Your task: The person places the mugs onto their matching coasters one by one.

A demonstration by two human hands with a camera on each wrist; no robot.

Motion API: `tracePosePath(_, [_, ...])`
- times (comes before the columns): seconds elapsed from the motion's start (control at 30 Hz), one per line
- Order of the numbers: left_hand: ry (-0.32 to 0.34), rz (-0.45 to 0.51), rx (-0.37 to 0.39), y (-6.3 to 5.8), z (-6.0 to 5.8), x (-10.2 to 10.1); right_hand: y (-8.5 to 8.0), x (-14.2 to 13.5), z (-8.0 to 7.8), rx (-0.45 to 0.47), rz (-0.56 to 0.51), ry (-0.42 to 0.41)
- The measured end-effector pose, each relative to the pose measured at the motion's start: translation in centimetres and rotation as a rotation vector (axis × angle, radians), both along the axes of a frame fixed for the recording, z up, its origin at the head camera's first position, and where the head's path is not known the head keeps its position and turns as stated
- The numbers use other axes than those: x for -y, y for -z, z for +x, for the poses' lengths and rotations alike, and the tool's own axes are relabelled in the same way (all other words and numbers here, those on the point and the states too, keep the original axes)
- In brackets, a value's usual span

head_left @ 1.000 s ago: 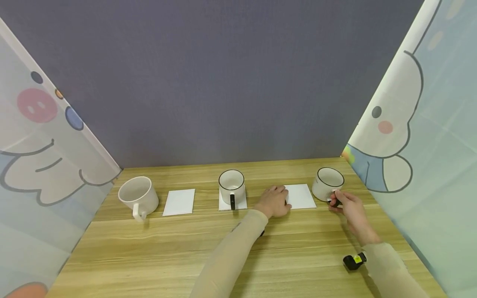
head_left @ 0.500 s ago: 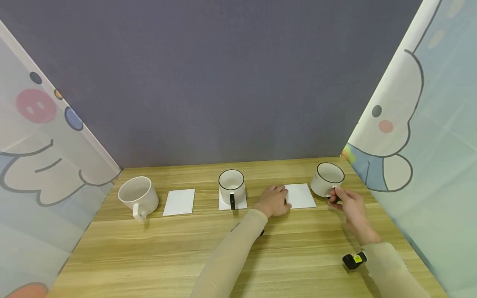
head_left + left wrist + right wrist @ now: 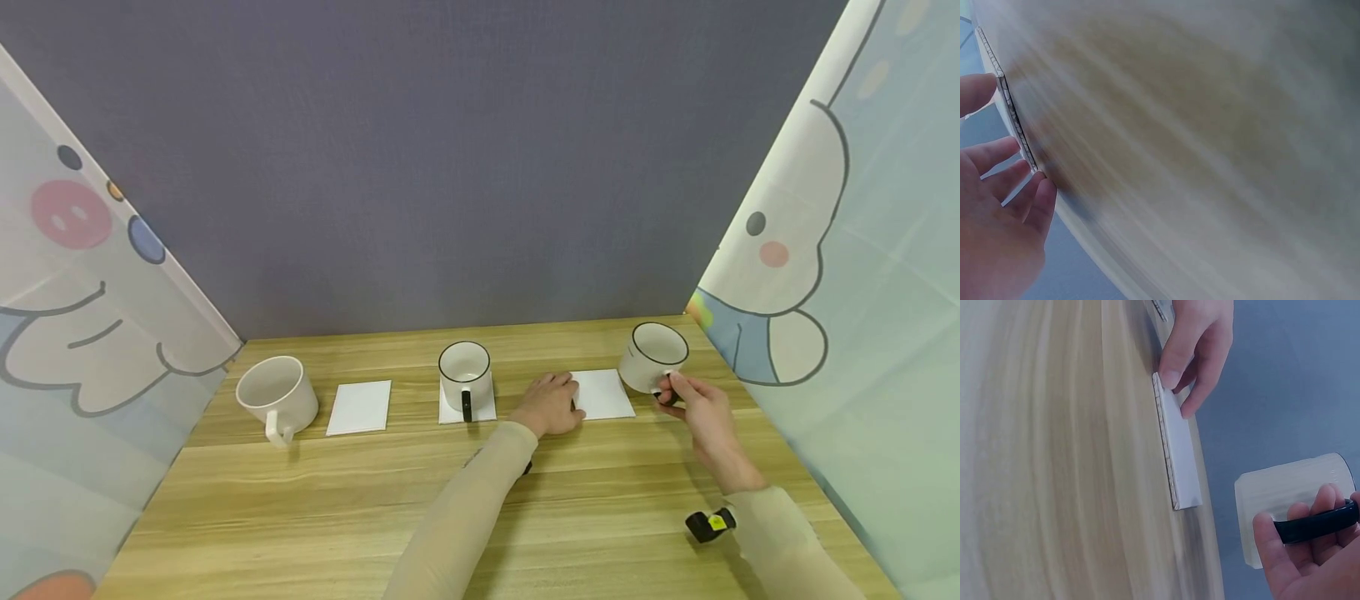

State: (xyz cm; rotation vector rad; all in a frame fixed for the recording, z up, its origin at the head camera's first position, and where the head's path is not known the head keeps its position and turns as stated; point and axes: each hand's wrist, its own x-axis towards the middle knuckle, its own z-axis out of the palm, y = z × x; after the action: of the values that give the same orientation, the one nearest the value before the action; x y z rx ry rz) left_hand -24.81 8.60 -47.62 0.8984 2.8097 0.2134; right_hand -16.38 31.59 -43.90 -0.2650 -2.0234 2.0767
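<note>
My right hand (image 3: 708, 417) grips the black handle of a white mug (image 3: 651, 358) with a dark rim, upright at the right. In the right wrist view, grey backdrop shows between the base of this mug (image 3: 1254, 494) and the table. The left hand (image 3: 549, 406) holds the left side of a square white coaster (image 3: 606, 396), its thumb at the near corner and its fingers along the edge. That coaster (image 3: 1182, 462) lies flat, just left of the held mug. A similar black-handled mug (image 3: 465, 375) stands on the middle coaster (image 3: 490, 411).
At the left, a plain white mug (image 3: 288, 400) stands on the wooden table (image 3: 322, 517), beside another white coaster (image 3: 360, 407). A grey panel (image 3: 450, 167) closes off the back. Printed curtains (image 3: 885, 333) hang at both sides.
The right hand's mug has risen and shifted slightly left, toward the coaster beside it. My left hand stays on that coaster.
</note>
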Motion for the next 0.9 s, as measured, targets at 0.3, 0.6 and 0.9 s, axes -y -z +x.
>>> tracePosePath(0.3, [0.004,-0.005,-0.011,-0.1,0.0,0.0,-0.5,0.8,0.2,-0.018,-0.021,-0.027])
tracePosePath(0.6, [0.0,-0.003,0.002,0.0,0.1,0.1,-0.2,1.8,0.1,-0.026,-0.031,-0.042])
tracePosePath(0.9, [0.004,-0.006,-0.016,0.1,0.0,0.0,0.0,2.4,-0.2,-0.001,-0.021,-0.034])
